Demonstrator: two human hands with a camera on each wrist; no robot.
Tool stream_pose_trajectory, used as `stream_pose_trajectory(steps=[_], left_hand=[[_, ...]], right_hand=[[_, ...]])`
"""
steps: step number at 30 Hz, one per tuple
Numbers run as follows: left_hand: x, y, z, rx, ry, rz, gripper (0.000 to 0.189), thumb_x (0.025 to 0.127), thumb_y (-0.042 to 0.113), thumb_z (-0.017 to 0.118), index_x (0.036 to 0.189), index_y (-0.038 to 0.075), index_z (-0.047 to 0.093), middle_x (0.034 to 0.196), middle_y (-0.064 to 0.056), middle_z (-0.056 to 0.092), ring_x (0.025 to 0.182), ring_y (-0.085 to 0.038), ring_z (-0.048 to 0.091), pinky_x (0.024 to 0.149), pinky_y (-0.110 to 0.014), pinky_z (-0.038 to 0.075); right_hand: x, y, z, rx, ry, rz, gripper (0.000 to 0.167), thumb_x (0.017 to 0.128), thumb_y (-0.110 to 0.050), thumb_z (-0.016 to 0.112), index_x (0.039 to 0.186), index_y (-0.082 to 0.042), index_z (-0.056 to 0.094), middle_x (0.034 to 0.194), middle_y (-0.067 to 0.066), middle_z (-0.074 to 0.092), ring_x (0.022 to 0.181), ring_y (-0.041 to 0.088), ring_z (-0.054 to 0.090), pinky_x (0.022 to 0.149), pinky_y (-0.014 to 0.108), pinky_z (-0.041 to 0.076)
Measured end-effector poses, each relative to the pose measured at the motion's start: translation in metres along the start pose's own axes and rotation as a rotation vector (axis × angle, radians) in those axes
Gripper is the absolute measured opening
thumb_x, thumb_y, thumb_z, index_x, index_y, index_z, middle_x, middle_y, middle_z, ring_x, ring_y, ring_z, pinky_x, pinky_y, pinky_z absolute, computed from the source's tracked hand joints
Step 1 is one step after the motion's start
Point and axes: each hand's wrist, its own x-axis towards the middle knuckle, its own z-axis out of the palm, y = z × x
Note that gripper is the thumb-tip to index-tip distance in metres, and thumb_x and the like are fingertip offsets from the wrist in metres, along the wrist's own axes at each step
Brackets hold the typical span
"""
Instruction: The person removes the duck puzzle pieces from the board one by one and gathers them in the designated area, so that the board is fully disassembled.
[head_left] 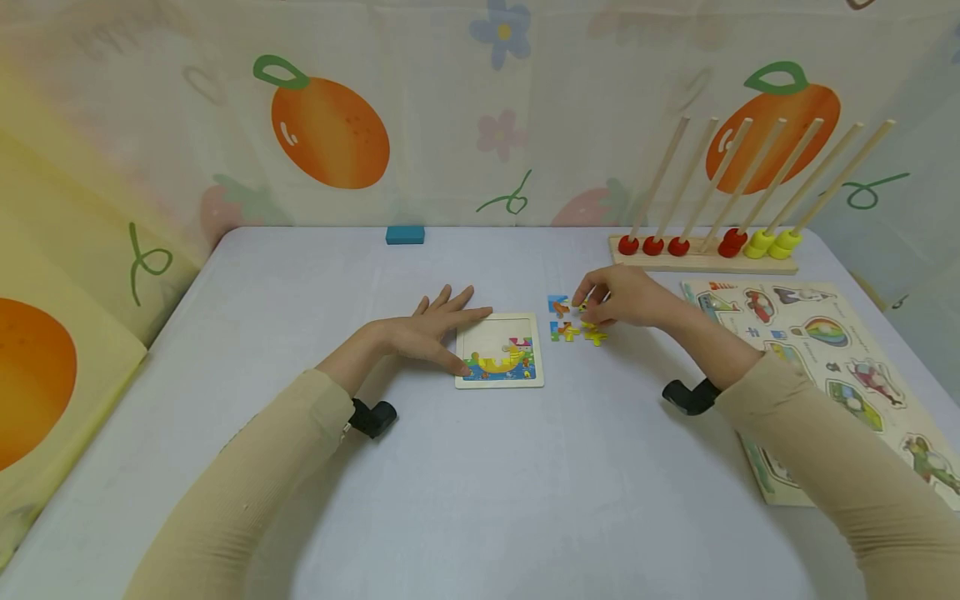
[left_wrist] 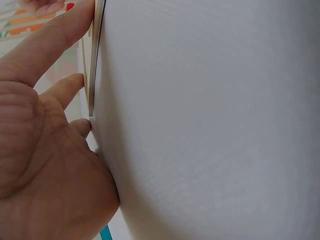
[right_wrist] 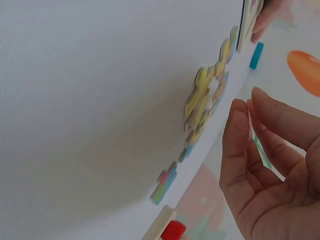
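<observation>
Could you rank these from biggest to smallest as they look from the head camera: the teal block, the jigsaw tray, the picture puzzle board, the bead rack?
1. Picture puzzle board, partly hidden, nearer the camera
2. Bead rack, rods included
3. Jigsaw tray
4. Teal block

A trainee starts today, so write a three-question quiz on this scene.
1. True or false: the left hand, fingers spread, touches the square cream puzzle frame.
2. Where is the small blue rectangular block: (a) inside the frame; (b) near the white-covered table's far edge; (c) under the left hand?
3. Fill in: the round beads on the pale wooden peg rack are red and ____.

Key: 1 true; 2 b; 3 yellow.
</observation>
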Motion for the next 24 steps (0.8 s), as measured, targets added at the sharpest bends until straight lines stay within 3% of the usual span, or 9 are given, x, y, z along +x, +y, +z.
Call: stream_pose_trajectory(steps=[4,10,24], left_hand=[[-0.001,0.001,0.0,0.005,0.001,-0.005,0.095,0.082,0.041,0.072,0.159,0.028,0.017,0.169,-0.003,-0.015,0.154,-0.032,-0.025,0.123,-0.059,-0.015],[-0.001,0.002,0.0,0.011,0.004,-0.007,0.095,0.082,0.04,0.071,0.159,0.028,0.017,0.169,-0.003,-0.015,0.154,-0.033,-0.025,0.123,-0.059,-0.015],[0.0,0.002,0.0,0.022,0.008,-0.012,0.096,0.082,0.042,0.072,0.159,0.029,0.017,0.169,-0.003,-0.015,0.154,-0.033,-0.025,0.122,-0.06,-0.015]], right_hand=[[-0.002,-0.007,0.006,0.005,0.013,-0.058,0.018,0.089,-0.005,0.066,0.106,-0.001,0.069,0.084,0.011,0.065,0.071,0.017,0.06,0.065,0.023,0.052],[-0.004,-0.015,0.017,0.003,0.012,-0.073,0.016,0.09,-0.009,0.067,0.105,-0.004,0.069,0.088,0.009,0.065,0.079,0.019,0.057,0.065,0.024,0.048],[-0.004,-0.036,0.036,0.024,-0.022,-0.126,0.016,0.088,-0.009,0.07,0.103,-0.006,0.069,0.086,0.006,0.064,0.08,0.018,0.059,0.07,0.023,0.048]])
